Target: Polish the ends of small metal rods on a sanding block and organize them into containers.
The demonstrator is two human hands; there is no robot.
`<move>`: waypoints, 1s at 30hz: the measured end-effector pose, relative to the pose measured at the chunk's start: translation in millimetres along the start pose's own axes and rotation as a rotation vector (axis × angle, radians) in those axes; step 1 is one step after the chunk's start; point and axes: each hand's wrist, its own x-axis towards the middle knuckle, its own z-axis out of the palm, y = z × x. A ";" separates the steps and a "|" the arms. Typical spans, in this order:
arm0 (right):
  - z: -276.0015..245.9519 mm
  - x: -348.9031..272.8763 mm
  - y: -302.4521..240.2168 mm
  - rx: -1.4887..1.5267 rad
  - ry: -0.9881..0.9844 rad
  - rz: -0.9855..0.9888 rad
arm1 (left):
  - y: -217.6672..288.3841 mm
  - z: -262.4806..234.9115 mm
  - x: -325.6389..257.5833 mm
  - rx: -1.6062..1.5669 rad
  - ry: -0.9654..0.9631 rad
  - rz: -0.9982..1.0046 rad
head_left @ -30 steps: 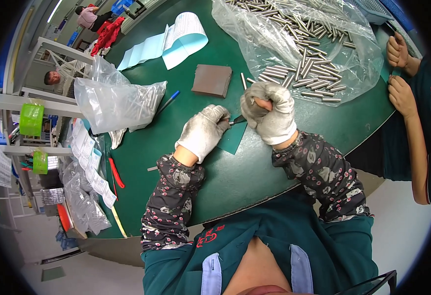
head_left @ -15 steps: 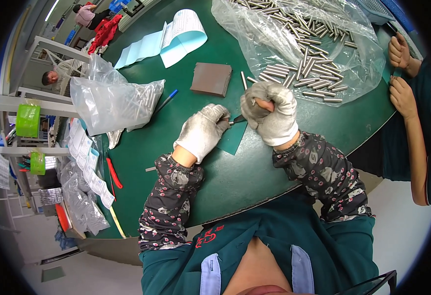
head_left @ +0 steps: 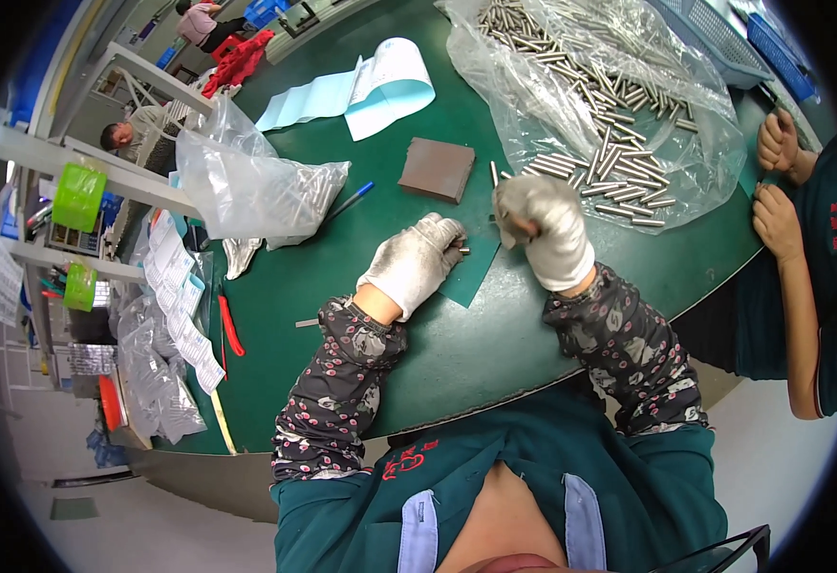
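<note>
My left hand (head_left: 417,263), in a stained white glove, is closed round a short metal pin (head_left: 464,250) whose shiny end sticks out past the fingertips. To its right, my right hand (head_left: 549,234), also gloved, is curled shut and smeared by motion. Half a second ago a dark blade-like tool reached from it to the pin; now that tool is mostly hidden by the fingers and blur. Under and between the hands lies a thin green sheet (head_left: 469,285). A brown rectangular block (head_left: 437,170) sits just beyond them.
Many loose metal pins (head_left: 619,177) lie on a clear plastic bag (head_left: 710,167) at the far right. Left stand a bag of pins (head_left: 246,186), a blue pen (head_left: 350,202) and red-handled pliers (head_left: 230,327). A co-worker's hands (head_left: 779,215) rest at the right edge.
My right hand has drawn slightly away from the pin, and the dark tool no longer touches it. The left hand keeps its hold. The whole view has shifted a little.
</note>
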 end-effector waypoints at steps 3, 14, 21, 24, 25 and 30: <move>22.0 -2.8 -10.6 -0.423 -0.256 -0.196 | -13.4 1.4 -12.6 -0.197 0.218 -0.019; 56.3 27.9 0.6 -1.204 -0.459 -0.251 | -21.1 -10.7 -56.8 -1.108 0.492 -0.485; 37.1 55.7 47.0 -1.737 -0.236 -0.131 | -37.1 11.7 -51.0 -1.189 0.406 -0.351; 39.5 59.0 43.1 -1.670 -0.329 0.087 | -33.1 10.6 -52.1 -1.261 0.419 -0.393; 38.5 57.3 41.2 -1.602 -0.274 0.018 | -33.9 12.5 -51.2 -1.266 0.423 -0.392; 62.0 23.5 4.7 -1.285 -0.335 -0.128 | -36.9 13.1 -54.6 -1.183 0.398 -0.443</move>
